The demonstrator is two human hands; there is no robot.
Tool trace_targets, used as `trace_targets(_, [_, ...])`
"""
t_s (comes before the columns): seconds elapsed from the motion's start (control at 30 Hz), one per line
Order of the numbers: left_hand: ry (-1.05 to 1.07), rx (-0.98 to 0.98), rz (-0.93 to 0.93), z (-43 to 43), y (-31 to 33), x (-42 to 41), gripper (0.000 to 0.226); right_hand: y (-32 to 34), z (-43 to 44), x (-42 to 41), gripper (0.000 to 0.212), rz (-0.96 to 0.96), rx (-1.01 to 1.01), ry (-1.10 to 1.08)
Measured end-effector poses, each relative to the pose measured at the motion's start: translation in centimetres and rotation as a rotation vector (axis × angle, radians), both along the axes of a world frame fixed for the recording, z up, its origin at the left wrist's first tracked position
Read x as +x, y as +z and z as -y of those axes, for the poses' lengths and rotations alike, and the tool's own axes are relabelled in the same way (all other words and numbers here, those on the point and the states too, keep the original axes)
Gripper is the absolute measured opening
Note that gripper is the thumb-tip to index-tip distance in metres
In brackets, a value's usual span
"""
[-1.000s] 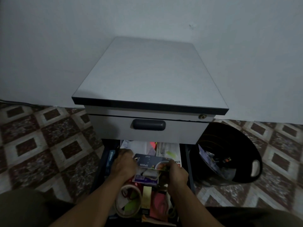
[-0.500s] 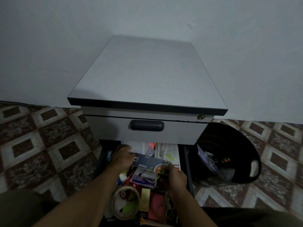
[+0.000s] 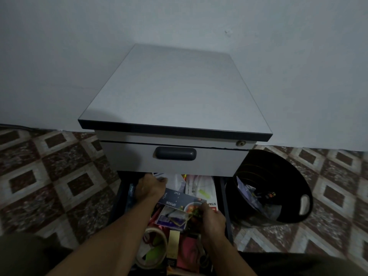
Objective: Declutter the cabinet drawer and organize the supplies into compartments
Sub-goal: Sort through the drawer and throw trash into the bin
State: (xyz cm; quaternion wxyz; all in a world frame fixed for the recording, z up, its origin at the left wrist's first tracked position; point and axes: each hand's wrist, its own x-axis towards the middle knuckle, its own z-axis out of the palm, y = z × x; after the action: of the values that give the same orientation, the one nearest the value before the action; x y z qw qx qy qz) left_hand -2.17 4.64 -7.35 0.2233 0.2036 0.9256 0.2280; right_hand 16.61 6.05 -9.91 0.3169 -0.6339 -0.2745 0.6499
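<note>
A grey cabinet (image 3: pixel 175 92) stands against the wall with its lower drawer (image 3: pixel 223 192) pulled out and full of clutter. My right hand (image 3: pixel 212 218) pinches the near right corner of a blue spoon package card (image 3: pixel 177 200), held above the pile. My left hand (image 3: pixel 150 188) reaches deep into the drawer's back left, fingers curled on white papers (image 3: pixel 175 181) under the upper drawer front; the grip itself is partly hidden. A tape roll (image 3: pixel 153 250), a yellow sticky pad (image 3: pixel 174 244) and a red packet (image 3: pixel 189 251) lie near me.
A black bin (image 3: pixel 278 188) with scraps inside stands on the patterned tile floor right of the cabinet. The upper drawer with its dark handle (image 3: pixel 175 153) is closed and overhangs the back of the open drawer. A staples box (image 3: pixel 211 204) shows at the drawer's right.
My left hand has moved farther back and left into the drawer toward the white papers. The right hand keeps the spoon card, shifted slightly.
</note>
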Motion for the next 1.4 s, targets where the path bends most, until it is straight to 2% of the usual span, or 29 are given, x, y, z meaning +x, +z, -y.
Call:
trace_targets(0.1, [-0.035,-0.1,-0.025,-0.8,0.6,0.6,0.052,0.0,-0.1,0.1,0.019,-0.009,-0.004,0.015])
trace_targets(0.2, [-0.079,-0.122,-0.039,-0.9,0.2,1.6,0.054,-0.1,-0.4,0.2,0.016,-0.008,-0.018,0.026])
trace_targets(0.33, [-0.004,-0.019,0.037,-0.2,-0.6,2.7,0.052,-0.3,-0.6,0.2,0.019,0.011,-0.025,0.02])
trace_targets(0.43, [0.088,0.094,0.147,0.4,-0.6,2.6,0.034,-0.3,-0.5,0.1,0.023,-0.002,-0.041,0.009])
trace_targets(0.5, [0.144,0.146,0.202,0.9,-0.5,2.1,0.032,-0.2,-0.4,0.1,0.025,-0.031,-0.049,0.01])
trace_targets(0.6, [0.119,0.168,0.287,1.7,-0.2,1.2,0.032,0.3,-0.3,0.3,0.021,-0.047,-0.033,-0.015])
trace_targets(0.73, [0.144,0.205,0.35,3.0,1.5,0.5,0.012,0.7,0.2,0.1,0.032,-0.048,0.009,-0.002])
trace_targets(0.87, [0.22,0.227,0.362,4.3,2.7,-0.5,0.028,0.9,0.7,-0.1,0.03,0.026,0.089,0.03])
trace_targets(0.97, [0.183,0.197,0.406,5.2,3.2,-0.9,0.021,1.3,1.2,0.0,0.037,0.103,0.151,0.056])
trace_targets(1.1, [0.163,0.188,0.495,6.1,2.5,-1.3,0.023,2.3,1.7,1.2,0.018,0.117,0.066,0.161])
trace_targets(1.17, [0.151,0.18,0.546,6.8,3.1,-0.7,0.032,2.9,1.8,1.7,0.028,0.11,-0.009,0.233])
trace_targets(1.3, [0.091,0.076,0.662,7.6,3.4,0.2,0.014,3.3,1.9,1.7,0.041,0.089,-0.116,0.347])
trace_targets(1.4, [0.051,0.054,0.682,7.7,2.6,-0.1,0.025,2.6,1.9,1.4,0.056,0.091,-0.174,0.43])
